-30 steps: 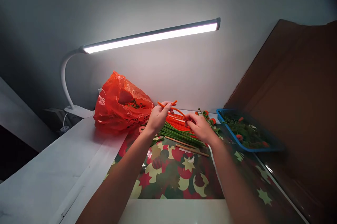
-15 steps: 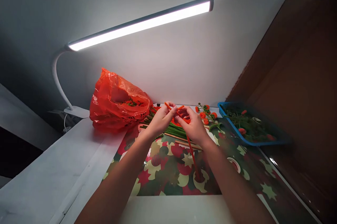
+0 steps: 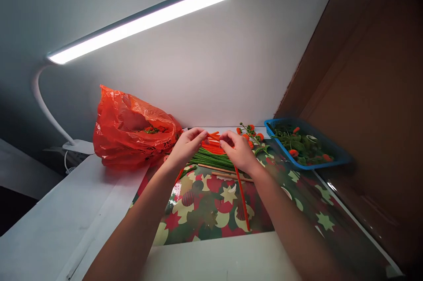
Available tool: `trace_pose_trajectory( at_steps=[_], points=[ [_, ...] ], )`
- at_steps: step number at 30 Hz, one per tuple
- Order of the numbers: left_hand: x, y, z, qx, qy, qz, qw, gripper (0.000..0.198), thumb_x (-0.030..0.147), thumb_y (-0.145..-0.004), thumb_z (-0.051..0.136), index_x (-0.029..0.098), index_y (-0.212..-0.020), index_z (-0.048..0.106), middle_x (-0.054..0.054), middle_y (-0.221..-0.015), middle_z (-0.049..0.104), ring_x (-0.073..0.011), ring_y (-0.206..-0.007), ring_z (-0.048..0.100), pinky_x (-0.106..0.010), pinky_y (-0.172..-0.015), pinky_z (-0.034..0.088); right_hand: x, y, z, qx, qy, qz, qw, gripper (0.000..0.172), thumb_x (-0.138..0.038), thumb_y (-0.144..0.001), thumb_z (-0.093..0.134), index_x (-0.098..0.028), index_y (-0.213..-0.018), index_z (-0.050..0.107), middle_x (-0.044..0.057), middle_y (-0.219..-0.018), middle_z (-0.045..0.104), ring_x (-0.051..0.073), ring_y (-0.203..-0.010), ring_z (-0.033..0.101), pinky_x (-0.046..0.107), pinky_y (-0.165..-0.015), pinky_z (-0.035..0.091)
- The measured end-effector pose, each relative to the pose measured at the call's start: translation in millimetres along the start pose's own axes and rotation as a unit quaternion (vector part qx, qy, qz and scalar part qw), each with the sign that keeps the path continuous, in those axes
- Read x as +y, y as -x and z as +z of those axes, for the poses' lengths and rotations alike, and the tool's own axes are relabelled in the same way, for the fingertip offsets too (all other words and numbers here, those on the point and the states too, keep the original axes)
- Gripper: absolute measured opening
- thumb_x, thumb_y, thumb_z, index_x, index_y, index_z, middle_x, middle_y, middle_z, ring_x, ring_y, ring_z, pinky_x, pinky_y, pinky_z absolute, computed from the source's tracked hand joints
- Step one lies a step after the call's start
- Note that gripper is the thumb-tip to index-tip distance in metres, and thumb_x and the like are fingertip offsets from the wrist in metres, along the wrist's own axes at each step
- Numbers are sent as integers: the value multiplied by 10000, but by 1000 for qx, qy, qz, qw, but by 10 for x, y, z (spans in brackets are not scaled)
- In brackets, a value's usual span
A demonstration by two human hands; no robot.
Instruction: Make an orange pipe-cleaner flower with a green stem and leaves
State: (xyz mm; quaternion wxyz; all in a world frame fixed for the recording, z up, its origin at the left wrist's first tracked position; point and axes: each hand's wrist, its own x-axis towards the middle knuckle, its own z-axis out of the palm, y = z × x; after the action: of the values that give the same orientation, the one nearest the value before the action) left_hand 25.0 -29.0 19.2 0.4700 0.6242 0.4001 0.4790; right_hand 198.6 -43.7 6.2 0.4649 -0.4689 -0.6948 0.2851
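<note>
An orange pipe cleaner [image 3: 242,197] hangs from my right hand [image 3: 237,149], its long end reaching down over the patterned mat. The right fingers are closed in a pinch on it. My left hand [image 3: 189,143] is also pinched, with an orange strand at its fingertips and another orange length [image 3: 179,175] showing below the wrist. Short orange ends show in the gap between the two hands. Behind and beneath the hands lie orange pipe cleaners [image 3: 213,146] and a bundle of green pipe cleaners [image 3: 211,160]. How the held strands join is too small to tell.
Two thin brown sticks [image 3: 228,176] lie in front of the bundle. To the left stands a red plastic bag [image 3: 132,135] beneath a lit lamp [image 3: 145,19]. Orange flowers [image 3: 251,135] lie behind my right hand. A blue basket [image 3: 309,167] with greenery sits by a cardboard panel [image 3: 360,69].
My hands have moved apart, opening a gap between them. The orange strand still hangs from the right hand. The whole view has shifted, with the lamp and bag now farther left.
</note>
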Motion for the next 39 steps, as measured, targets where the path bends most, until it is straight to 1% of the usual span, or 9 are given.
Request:
trace_pose_trajectory(
  at_steps=[4,8,11,14,17,21,26,33,39],
  points=[
    [-4,-2,16,3,-3,-3,1000,382,533,-735,690,158,-730,613,34,-641,529,-79,-522,394,-213,-487,280,-14,20,40,-24,-27,-4,999,127,-309,-848,551,-192,-851,601,22,-793,665,152,-703,592,282,-662,456],
    [-2,5,13,-3,0,-8,1000,389,528,-702,727,153,-733,630,38,-614,513,-76,-519,400,-209,-492,293,25,21,88,-18,-53,0,998,179,-334,-876,513,-194,-787,581,-12,-630,602,142,-602,560,277,-610,432],
    [15,14,-6,-6,2,-14,1000,387,511,-680,757,146,-754,651,33,-608,524,-76,-515,412,-208,-496,315,58,10,105,-17,-99,11,995,157,-328,-870,512,-193,-828,582,-25,-597,582,142,-588,573,274,-607,438],
    [31,16,-16,-7,8,-19,1000,393,507,-662,772,146,-771,661,11,-639,574,-95,-542,483,-218,-524,378,65,4,114,-22,-135,17,990,150,-311,-857,515,-188,-907,584,-33,-592,580,137,-583,581,271,-614,445],
    [36,15,-5,-10,17,-30,999,401,483,-632,795,147,-817,678,-27,-727,650,-123,-599,553,-240,-568,434,56,7,122,-31,-147,23,988,164,-300,-845,522,-186,-949,579,-35,-591,588,133,-575,575,271,-616,447],
    [26,10,12,-4,31,-42,999,345,427,-638,788,147,-818,698,-28,-736,666,-88,-535,483,-222,-518,385,40,14,113,-40,-139,31,989,150,-289,-837,535,-195,-940,589,-33,-597,601,136,-585,596,277,-638,460],
    [19,3,11,2,42,-41,998,351,474,-663,758,143,-771,716,-36,-714,654,-77,-510,432,-214,-470,319,39,11,72,-42,-132,24,990,132,-305,-824,552,-200,-870,617,-30,-607,590,135,-572,577,280,-613,452],
    [7,2,6,-7,28,-38,999,383,507,-661,762,138,-757,728,-38,-704,649,-76,-520,413,-212,-481,302,67,-9,54,-46,-125,19,991,163,-328,-818,559,-187,-844,637,-25,-609,578,128,-578,554,261,-580,410],
    [2,5,11,-12,-2,-28,1000,384,522,-678,741,144,-733,703,-19,-678,610,-79,-512,401,-214,-479,284,45,-7,61,-54,-152,33,986,171,-337,-801,564,-184,-827,636,-30,-617,575,115,-570,527,252,-562,384]
  ],
)
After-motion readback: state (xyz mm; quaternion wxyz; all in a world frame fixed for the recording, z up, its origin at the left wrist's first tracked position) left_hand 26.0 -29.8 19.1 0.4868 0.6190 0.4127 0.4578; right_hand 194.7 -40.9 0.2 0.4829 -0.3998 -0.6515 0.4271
